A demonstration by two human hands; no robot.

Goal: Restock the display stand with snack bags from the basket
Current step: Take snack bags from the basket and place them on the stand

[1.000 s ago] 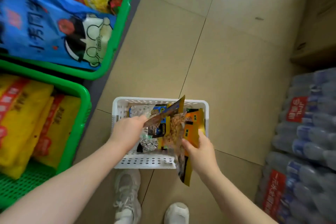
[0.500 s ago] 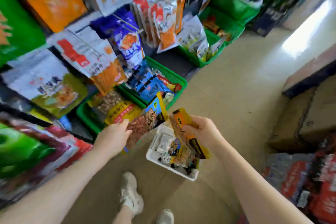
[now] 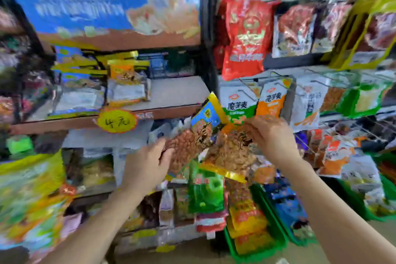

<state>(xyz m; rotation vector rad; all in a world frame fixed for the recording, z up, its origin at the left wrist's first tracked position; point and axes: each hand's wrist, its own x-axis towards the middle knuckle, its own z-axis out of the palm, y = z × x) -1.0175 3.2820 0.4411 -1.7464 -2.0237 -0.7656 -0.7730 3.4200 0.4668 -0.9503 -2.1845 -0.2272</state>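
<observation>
Bags heading for the cardboard shelf

Hands are carrying one snack bag each in front of the display stand. The left hand (image 3: 147,165) is gripping the lower edge of the blue-topped, yellow-edged plastic bag of brown nuts (image 3: 196,135), thumb over the front and fingers behind. The right hand (image 3: 272,135) is pinching the top of the orange-and-yellow plastic bag of shredded brown snack (image 3: 230,154), fingers curled over it; the bag is hanging down toward six o'clock. The two bags are overlapping slightly at the centre of the view. The basket is not showing here.

Matching yellow-and-blue bags (image 3: 126,79) are sitting at about ten o'clock on the brown cardboard shelf (image 3: 175,92), which is carrying a round yellow price tag (image 3: 116,121) on its front lip and has bare room to the right of that stock. That gap is probably the target. Blur is hiding fine print, so the person should be checking each design against its row before letting go. Placing one bag at a time, label forward and standing against its neighbours, should be keeping the row tidy. The wire hooks with white-and-green konjac packets (image 3: 237,103) at one o'clock could be snagging the right-hand bag.
</observation>
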